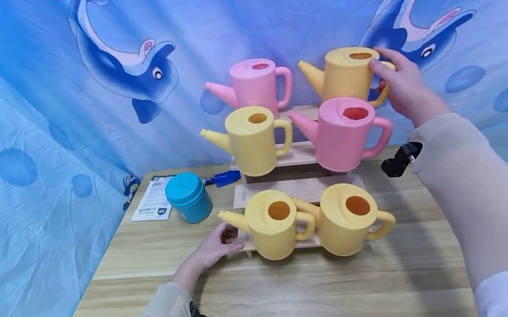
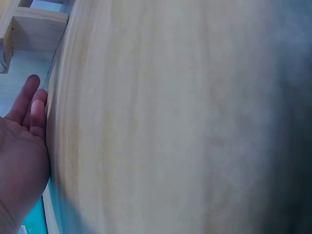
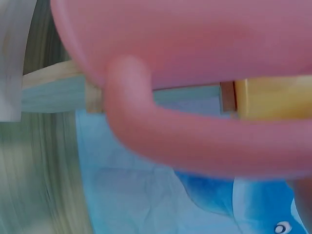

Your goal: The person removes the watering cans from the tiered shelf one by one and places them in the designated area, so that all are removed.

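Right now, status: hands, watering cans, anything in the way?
Right hand holds top yellow can. Left hand at stand, lower left end. Lower pink can in front, partly blocking view.

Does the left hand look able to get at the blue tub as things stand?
Probably yes: the left hand is at the left front of the wooden stand, the blue tub stands nearby, and only bare table shows between them.
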{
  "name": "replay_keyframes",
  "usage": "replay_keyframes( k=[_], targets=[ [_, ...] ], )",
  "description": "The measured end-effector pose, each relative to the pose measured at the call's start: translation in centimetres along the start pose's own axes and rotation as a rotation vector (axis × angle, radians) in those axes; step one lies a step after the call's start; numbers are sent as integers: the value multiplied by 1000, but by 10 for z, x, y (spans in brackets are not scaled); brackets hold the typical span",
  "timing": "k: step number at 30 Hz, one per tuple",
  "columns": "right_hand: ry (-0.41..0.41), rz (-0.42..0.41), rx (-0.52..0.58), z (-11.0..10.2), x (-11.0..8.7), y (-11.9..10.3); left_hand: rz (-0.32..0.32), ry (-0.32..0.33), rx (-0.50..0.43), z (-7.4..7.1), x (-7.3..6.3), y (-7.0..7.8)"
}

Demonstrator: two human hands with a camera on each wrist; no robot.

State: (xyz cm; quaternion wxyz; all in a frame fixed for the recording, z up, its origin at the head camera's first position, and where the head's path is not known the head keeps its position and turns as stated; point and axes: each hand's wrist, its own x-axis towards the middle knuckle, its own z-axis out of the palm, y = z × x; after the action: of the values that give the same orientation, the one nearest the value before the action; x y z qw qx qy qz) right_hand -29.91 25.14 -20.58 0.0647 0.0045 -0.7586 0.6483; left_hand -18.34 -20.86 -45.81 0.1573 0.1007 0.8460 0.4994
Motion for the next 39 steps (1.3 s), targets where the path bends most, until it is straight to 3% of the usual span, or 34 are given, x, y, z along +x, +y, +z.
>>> replay_keyframes(
  k=[5,10,13,21,29,34,39],
  targets=[
    [21,-50,218,-20,-6,7,-1,-16,9,0,0,6],
    [103,-47,310,-47,-15,17,-9,-29,3,-1,-4,17],
    [155,-29,366,-63,-21,24,-15,-20,6,0,-4,15],
    [197,45,330,-95,-37,49,-24,-1,7,1,-4,3],
    [288,50,325,-105,-55,94,-18,-27,3,-2,-18,35],
    [310,27,356,-100,-64,124,-14,-18,10,-1,-10,19],
    [349,40,309,-89,-67,148,-10,-49,7,-2,0,4]
  ],
)
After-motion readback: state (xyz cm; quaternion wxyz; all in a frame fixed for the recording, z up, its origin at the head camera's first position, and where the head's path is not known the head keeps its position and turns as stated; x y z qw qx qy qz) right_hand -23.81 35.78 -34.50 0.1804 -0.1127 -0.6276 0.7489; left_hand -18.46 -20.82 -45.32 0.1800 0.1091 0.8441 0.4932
